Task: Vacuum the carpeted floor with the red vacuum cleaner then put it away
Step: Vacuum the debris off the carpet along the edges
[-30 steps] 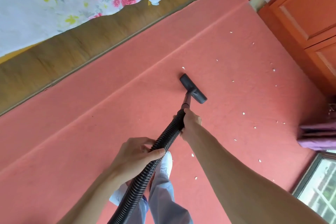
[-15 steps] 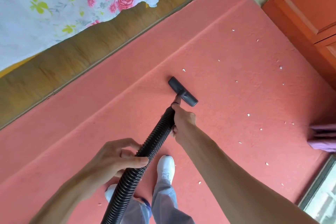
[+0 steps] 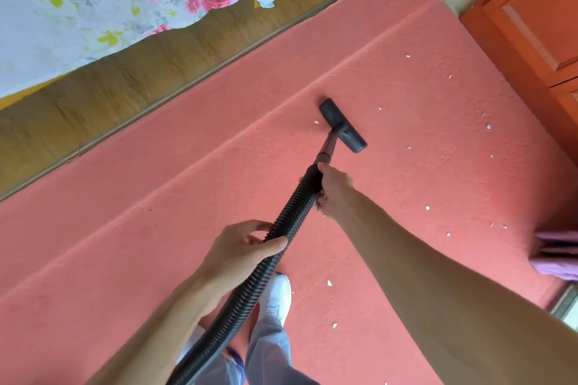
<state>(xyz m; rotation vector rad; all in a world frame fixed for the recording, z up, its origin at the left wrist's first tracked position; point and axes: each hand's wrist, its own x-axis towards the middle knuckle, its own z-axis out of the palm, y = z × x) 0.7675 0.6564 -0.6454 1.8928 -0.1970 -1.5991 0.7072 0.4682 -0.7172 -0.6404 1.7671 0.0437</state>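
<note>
Gripping the hose (image 3: pixel 291 222) with both hands, a person stands on the carpet (image 3: pixel 156 244). The hose climbs from the bottom edge up and rightward to mid-frame, where a short wand (image 3: pixel 327 148) points on to the nozzle (image 3: pixel 342 125). The nozzle lies flat on the carpet just above centre, its long axis running upper left to lower right, across the wand. The right hand (image 3: pixel 333 189) curls round the hose's top end, just below the wand. The left hand (image 3: pixel 240 248) wraps the hose lower down. White scraps (image 3: pixel 427 207) dot the carpet right of the nozzle.
</note>
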